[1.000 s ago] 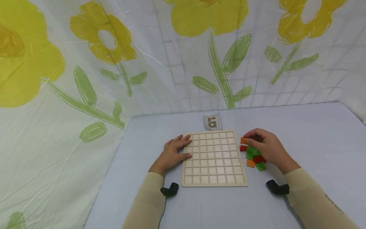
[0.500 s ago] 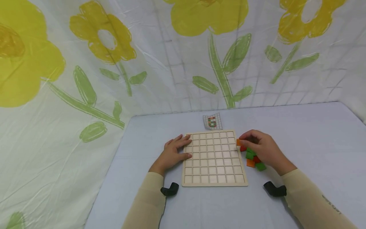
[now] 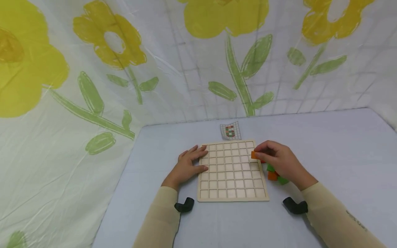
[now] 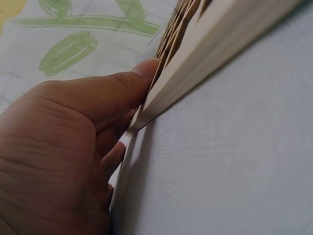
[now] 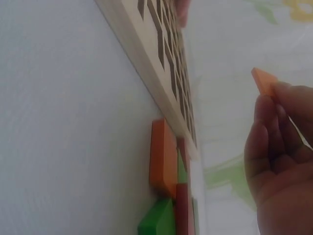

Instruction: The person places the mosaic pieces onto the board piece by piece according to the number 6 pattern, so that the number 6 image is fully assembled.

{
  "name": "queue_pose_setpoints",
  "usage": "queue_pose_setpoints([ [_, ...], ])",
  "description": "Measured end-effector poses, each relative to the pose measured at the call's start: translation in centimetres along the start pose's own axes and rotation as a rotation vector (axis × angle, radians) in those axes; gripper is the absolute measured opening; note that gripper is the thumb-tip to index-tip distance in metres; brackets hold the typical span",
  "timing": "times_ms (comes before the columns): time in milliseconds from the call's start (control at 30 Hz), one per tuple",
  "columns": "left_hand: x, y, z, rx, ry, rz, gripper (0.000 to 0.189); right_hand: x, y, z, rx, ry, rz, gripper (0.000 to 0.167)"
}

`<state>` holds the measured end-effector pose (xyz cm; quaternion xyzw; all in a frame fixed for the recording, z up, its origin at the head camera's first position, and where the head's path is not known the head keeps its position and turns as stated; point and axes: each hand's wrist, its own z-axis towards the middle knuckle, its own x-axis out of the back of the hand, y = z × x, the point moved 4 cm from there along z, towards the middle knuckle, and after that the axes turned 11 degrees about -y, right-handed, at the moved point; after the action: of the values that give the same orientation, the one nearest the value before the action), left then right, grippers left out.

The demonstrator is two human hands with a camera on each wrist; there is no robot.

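Note:
A wooden grid board (image 3: 229, 172) with square recesses lies flat on the table. My left hand (image 3: 187, 166) rests on its left edge, fingers spread, with the thumb and fingertips over the rim. In the left wrist view the thumb (image 4: 117, 90) lies against the board's side. Between right thumb and fingertips I pinch an orange square tile (image 5: 264, 81), held above the board's upper right edge. The right hand (image 3: 280, 162) hovers over the loose tiles and partly hides them. Among these, an orange tile (image 3: 272, 176) and a green tile (image 3: 283, 180) show beside the board.
A small paper card (image 3: 231, 131) printed with a coloured grid pattern lies behind the board. A flower-printed curtain (image 3: 192, 69) hangs at the table's back and left. Black wrist mounts (image 3: 184, 205) sit at both cuffs.
My right hand has carried the orange tile leftward from the loose tiles to over the board's right edge. The left hand has stayed in place on the board.

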<state>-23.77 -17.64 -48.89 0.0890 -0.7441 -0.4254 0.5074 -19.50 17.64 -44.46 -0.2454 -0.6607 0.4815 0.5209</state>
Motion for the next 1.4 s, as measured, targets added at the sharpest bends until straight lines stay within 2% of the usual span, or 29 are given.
queue_pose_setpoints([
  [300, 0.1, -0.1, 0.2, 0.003, 0.000, 0.004, 0.069, -0.8, -1.4, 1.2, 0.056, -0.024, 0.034, 0.019],
  [567, 0.0, 0.0, 0.1, -0.001, 0.004, -0.005, 0.068, -1.6, -2.3, 3.3, 0.099, -0.054, 0.064, 0.017],
  [1100, 0.0, 0.2, 0.1, 0.035, 0.015, -0.004, 0.067, -2.9, -3.4, 6.6, 0.129, -0.047, 0.098, 0.018],
  [1400, 0.2, 0.2, 0.1, 0.020, 0.009, 0.007, 0.068, -3.6, -3.1, 7.6, 0.123, -0.028, 0.113, 0.015],
])
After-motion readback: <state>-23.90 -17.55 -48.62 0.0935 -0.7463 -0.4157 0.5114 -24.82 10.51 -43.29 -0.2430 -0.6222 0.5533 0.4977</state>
